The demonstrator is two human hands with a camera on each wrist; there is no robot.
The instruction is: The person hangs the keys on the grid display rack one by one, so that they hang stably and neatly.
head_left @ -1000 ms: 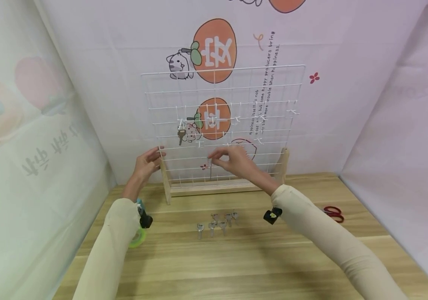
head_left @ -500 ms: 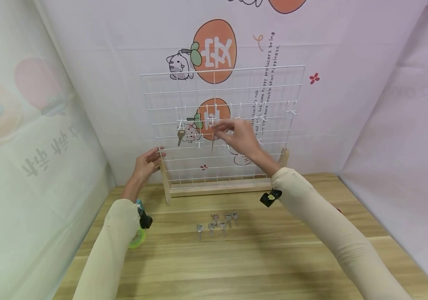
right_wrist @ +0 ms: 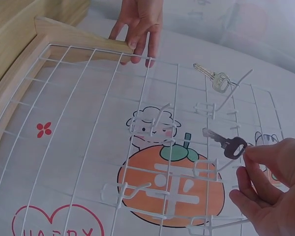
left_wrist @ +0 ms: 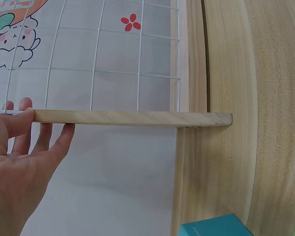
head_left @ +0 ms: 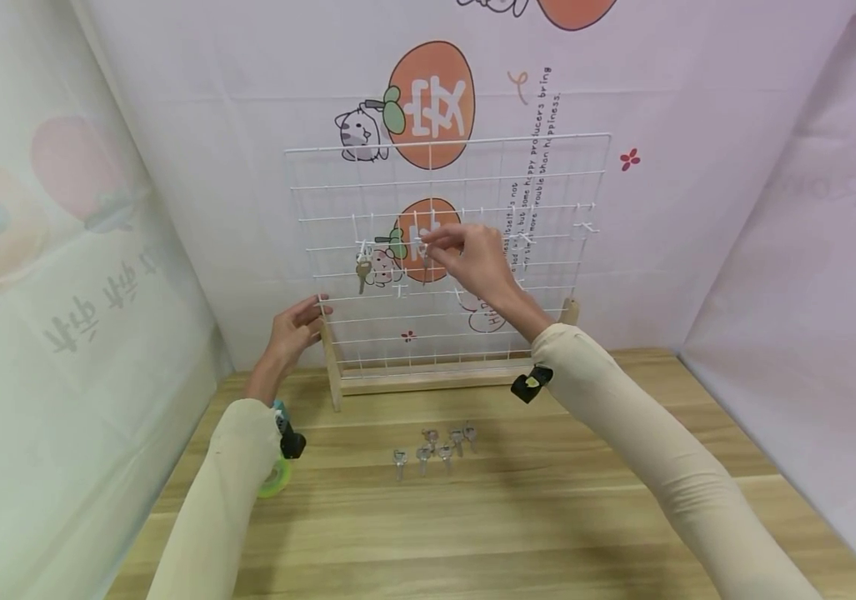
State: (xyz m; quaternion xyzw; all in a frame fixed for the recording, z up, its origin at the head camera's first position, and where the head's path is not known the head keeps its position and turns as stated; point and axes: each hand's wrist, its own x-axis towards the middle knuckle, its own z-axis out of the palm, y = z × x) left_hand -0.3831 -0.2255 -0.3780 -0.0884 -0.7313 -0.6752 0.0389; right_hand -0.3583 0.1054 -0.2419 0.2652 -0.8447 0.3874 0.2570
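We see the right hand raised in front of the white wire grid, its thumb and forefinger nearly closed in a pinch on the head of a key. The key's blade points down from the fingertips, and its head sits at the tip of a white hook; we cannot tell whether the hook passes through the hole. The other fingers of that hand bend loosely below the pinch in the right wrist view.

The left hand grips the upper end of the wooden upright at the grid's left side – thumb on one face, fingers on the other, open only as wide as the wood.

To the left of the held key, we see a second key hanging from its own hook. More white hooks stick out across the grid, which stands upright in a wooden base at the back of the counter.

In front of the base we find a small group of loose keys lying flat. Near the left forearm are a teal box and a green ring – both partly hidden in the head view.
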